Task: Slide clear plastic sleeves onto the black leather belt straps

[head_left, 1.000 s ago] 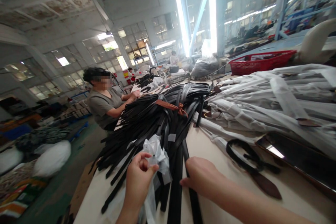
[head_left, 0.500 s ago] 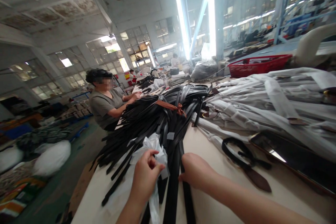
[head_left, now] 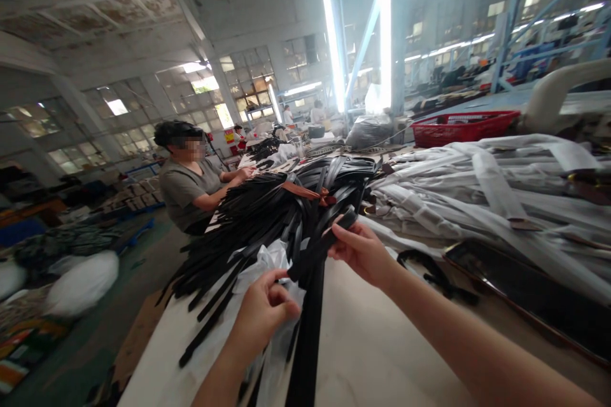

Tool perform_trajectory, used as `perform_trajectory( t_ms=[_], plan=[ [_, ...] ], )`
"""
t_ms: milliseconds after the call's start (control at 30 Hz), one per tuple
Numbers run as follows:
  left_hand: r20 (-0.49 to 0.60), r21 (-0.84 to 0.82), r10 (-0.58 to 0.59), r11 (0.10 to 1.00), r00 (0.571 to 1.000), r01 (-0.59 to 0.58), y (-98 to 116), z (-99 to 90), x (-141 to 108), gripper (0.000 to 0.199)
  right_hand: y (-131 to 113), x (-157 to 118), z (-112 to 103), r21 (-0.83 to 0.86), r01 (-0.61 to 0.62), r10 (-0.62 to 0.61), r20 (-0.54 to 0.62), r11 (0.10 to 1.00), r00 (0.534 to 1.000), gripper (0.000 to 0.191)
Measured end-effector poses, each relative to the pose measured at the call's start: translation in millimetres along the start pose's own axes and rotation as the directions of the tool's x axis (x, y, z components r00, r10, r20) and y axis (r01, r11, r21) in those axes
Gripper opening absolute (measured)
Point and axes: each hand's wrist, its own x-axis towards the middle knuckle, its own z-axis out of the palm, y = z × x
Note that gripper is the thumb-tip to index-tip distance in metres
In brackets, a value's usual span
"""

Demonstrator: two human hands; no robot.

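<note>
A long cream table (head_left: pixel 363 343) runs through a wide factory hall. A big heap of black belts (head_left: pixel 267 216) lies across it, bound by an orange-brown strap (head_left: pixel 305 191), and a co-worker (head_left: pixel 186 187) in a grey T-shirt stands at its far left with both hands reaching toward the table. White-wrapped bundles (head_left: pixel 496 191) cover the table to the right. Beyond them sit a red basket (head_left: pixel 463 127), its contents too small to make out, and a black plastic sack (head_left: pixel 368 132). A dark glossy panel (head_left: pixel 520 292) and a coiled black belt (head_left: pixel 429 267) lie on the right side of the table.

The right hand (head_left: pixel 363 251) is raised, its thumb and fingers closed on the end of one black belt (head_left: pixel 324 241), now lifted up over the heap. Half a second ago that hand sat low among the belts near the tabletop. The left hand (head_left: pixel 265 311) is curled against a clear plastic sheet (head_left: pixel 270 280) at the near end of the heap; whether it grips the sheet is impossible to tell.
</note>
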Motion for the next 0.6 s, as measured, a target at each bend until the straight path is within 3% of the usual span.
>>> perform_trajectory(
  t_ms=[67, 233, 600],
  plan=[
    [0.026, -0.039, -0.017, 0.999, 1.0, 0.018, 1, 1.0, -1, 0.048, 4, 0, 1, 0.064, 0.037, -0.038, 0.006, 0.997, 0.999, 0.036],
    [0.025, -0.079, -0.037, 0.996, 0.999, 0.039, 3, -0.3, -2, 0.053, 16, 0, 0, 0.036, 0.019, -0.019, 0.008, 0.999, 1.0, 0.037],
    [0.085, -0.131, -0.013, 0.991, 0.996, 0.024, 7, -5.4, -3, 0.056, 17, 2, -4, 0.037, -0.04, 0.04, -0.011, 0.999, 0.999, 0.038]
  ],
)
